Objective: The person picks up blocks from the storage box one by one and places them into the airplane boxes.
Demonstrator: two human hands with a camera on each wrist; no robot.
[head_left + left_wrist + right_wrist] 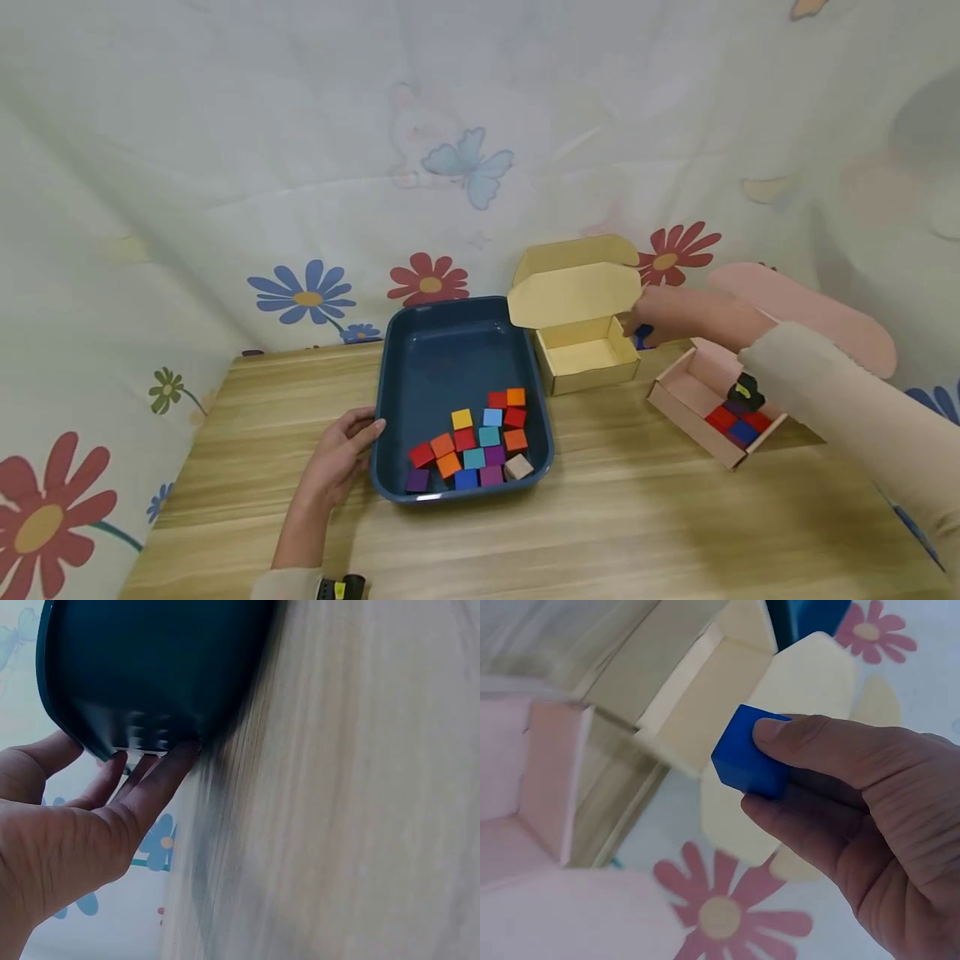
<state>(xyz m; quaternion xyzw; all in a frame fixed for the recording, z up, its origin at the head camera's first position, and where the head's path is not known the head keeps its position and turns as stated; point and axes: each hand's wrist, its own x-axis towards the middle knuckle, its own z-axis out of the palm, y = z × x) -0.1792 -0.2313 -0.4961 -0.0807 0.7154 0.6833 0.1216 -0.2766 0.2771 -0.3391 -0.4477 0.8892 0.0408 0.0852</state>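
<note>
My right hand point(669, 315) pinches a blue cube point(742, 754) between thumb and fingers. It holds the cube beside the right wall of the small yellow box point(592, 379), whose lid stands raised. On the left, my left hand point(336, 457) holds the left side of a dark blue tray point(442, 367). Its thumb lies at the rim, and its fingertips point(184, 754) press the outer wall from below. Several coloured cubes, among them a yellow cube point(461, 419) and a wooden-coloured cube point(518, 467), lie in the tray's near half.
An open pink box point(693, 425) stands at the right under my right forearm, with red, blue and purple cubes at one end. Its lid point(817, 321) leans back. A flower-printed cloth point(300, 208) hangs behind the wooden table point(600, 533).
</note>
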